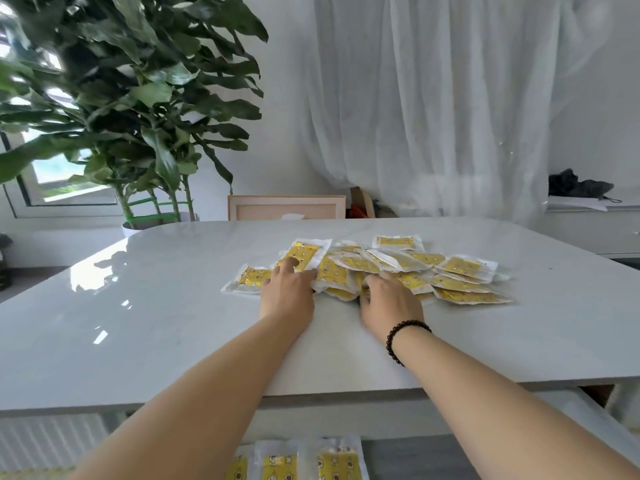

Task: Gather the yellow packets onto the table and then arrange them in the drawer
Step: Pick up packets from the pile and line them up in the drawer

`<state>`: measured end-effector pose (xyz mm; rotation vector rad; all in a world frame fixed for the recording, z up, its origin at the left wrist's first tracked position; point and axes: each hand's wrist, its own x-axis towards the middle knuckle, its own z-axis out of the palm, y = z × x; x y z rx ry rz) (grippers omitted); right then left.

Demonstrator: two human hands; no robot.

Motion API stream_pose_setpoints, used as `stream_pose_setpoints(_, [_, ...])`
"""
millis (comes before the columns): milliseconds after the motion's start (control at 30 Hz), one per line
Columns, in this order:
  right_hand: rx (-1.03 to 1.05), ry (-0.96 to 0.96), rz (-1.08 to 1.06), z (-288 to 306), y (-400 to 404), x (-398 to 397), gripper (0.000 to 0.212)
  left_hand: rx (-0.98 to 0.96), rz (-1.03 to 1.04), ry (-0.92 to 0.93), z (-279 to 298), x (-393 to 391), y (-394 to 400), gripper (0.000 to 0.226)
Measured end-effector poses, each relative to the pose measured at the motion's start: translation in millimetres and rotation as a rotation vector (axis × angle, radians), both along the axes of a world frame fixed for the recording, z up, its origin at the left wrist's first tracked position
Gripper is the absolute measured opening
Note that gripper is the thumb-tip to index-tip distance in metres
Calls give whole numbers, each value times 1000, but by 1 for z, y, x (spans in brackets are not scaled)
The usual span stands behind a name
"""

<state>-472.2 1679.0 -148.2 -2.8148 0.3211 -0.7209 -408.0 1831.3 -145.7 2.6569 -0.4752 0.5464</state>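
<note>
We see a loose pile of yellow packets (391,271) spread across the middle of the white tabletop (156,323), overlapping one another, with the pile running from just left of centre out to the right. Our left hand (289,289) lies flat at the left end of the pile, fingers straight and a little spread, the fingertips resting on a packet (304,254) that lies tilted on top of its neighbours. One more packet (247,279) sits at the far left edge of the pile, just beside that hand. Our right hand (389,301) is at the near edge of the pile, fingers curled down onto the packets there; we cannot tell whether it actually pinches one or only touches them. A dark bead bracelet (403,337) circles the right wrist.

Below the near edge of the tabletop, at the bottom of the view, three more packets (311,462) stand side by side in a row; the surface that carries them is mostly hidden by our forearms.

Beyond the tabletop, a large leafy plant (131,98) stands at the far left, white curtains (450,98) hang at the far right, and a light wooden frame (286,207) leans just behind the far edge
</note>
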Motion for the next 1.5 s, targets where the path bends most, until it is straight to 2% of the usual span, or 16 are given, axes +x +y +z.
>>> stream_pose_setpoints(133, [31, -34, 36, 1, -2, -1, 19, -53, -44, -30, 2, -2, 1, 29])
stream_pose_setpoints(300, [93, -259, 100, 0, 5, -8, 35, -164, -140, -132, -2, -22, 7, 21])
stream_pose_setpoints(433, [123, -391, 161, 11, -1, -20, 27, -304, -121, -115, 10, -36, 8, 11])
stream_pose_setpoints(567, [123, -293, 252, 2, -2, -14, 22, -296, 67, 71, 7, -27, 6, 33])
stream_pose_setpoints(633, [191, -164, 281, 0, -1, -15, 32, -189, 140, 110, 2, -23, 5, 52])
stream_pose_setpoints(700, [241, -70, 255, 2, -3, -14, 40, -78, 181, 140, 1, -20, 5, 68])
stream_pose_setpoints(767, [256, -36, 185, 2, -5, -11, 36, -47, 178, 171, 1, -17, 5, 74])
stream_pose_setpoints(833, [221, 13, 87, 2, -4, -10, 37, -115, 131, 194, 1, -13, 6, 70])
stream_pose_setpoints(900, [141, 59, -1, 1, -1, -9, 63, -231, 59, 200, 0, -11, 8, 61])
stream_pose_setpoints(967, [94, 82, -59, 1, 1, -8, 79, -323, -22, 192, 1, -11, 9, 44])
stream_pose_setpoints(1067, [74, 112, -89, 2, 1, -8, 82, -436, -73, 169, 4, -15, 10, 9])
stream_pose_setpoints(1167, [150, 107, -44, 4, -1, -10, 72, -576, -62, 222, 5, -12, 10, 6])
stream_pose_setpoints(1267, [347, 94, 72, 5, -5, -12, 62, -716, -78, 367, 6, -10, 13, 27])
stream_pose_setpoints(1333, [427, 81, 155, 5, -6, -13, 49, -701, -113, 437, 5, -8, 15, 44])
stream_pose_setpoints(1433, [562, 11, 206, 7, -6, -15, 27, -630, -179, 497, 5, -5, 17, 59])
stream_pose_setpoints(1500, [550, -3, 163, 7, -6, -14, 34, -619, -203, 517, 5, -5, 19, 72])
